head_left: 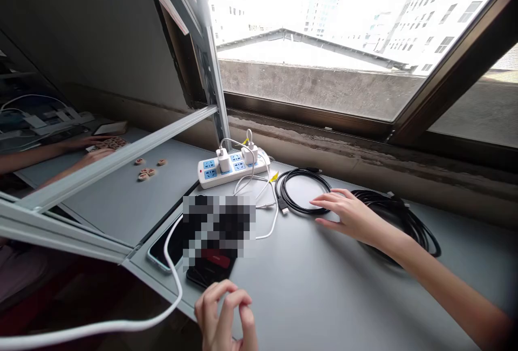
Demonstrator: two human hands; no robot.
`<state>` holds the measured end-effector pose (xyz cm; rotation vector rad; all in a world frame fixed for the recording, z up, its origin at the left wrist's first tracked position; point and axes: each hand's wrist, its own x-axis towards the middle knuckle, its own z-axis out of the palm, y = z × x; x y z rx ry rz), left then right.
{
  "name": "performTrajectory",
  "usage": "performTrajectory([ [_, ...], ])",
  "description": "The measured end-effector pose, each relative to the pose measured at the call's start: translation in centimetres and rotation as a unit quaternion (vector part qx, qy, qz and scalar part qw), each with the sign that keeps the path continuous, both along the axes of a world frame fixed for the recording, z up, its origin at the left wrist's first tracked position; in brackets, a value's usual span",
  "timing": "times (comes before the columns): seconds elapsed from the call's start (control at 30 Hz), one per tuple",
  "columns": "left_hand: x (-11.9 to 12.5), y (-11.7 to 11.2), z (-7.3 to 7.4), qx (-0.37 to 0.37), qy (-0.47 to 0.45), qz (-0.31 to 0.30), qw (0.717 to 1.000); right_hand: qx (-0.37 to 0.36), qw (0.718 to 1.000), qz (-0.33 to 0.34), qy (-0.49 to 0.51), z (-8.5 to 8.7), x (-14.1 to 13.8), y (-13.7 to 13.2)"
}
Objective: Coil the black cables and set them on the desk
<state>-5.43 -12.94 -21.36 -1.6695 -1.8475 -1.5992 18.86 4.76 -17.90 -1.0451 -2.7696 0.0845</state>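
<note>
Head view: right of the strip [214, 180] lies the coil [304, 211], probably light and springy, best pinched across its strands. Right hand [343, 210], fingers parted, meets its edge; left hand [226, 313], below the strip, curls, grip unclear.

**One Head-Worn View, Facing Forward and Down**

A single camera is sitting on the person's head, looking forward and down across the grey surface [291, 297]. It is facing a window [315, 83], which is filling much of the upper part, while a metal frame [216, 70] is standing left of centre (its post and the window's bar are both leaning). The left fingers [227, 308] are showing close to the lens at the bottom edge; the right fingers [332, 197] are appearing farther out, right of centre.
</note>
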Motion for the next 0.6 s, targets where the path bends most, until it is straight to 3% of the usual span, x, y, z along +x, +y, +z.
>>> performTrajectory([
  [0.13, -0.3, -0.1, -0.1, -0.019, 0.024, -0.038, 0.999, -0.04, 0.998, -0.038, 0.009, -0.4, -1.3, -0.1],
  [0.37, -0.3, -0.1, -0.5, -0.028, 0.003, -0.034, 0.999, -0.078, 0.992, -0.061, 0.08, -0.2, -1.5, -1.8],
  [0.5, -0.4, 0.1, -0.6, -0.025, 0.002, -0.033, 0.999, -0.086, 0.976, -0.093, 0.18, 0.8, -1.7, -1.5],
  [0.6, -0.5, 0.1, -0.6, -0.025, -0.001, -0.042, 0.999, -0.084, 0.942, -0.127, 0.298, 2.2, -1.6, -0.2],
])
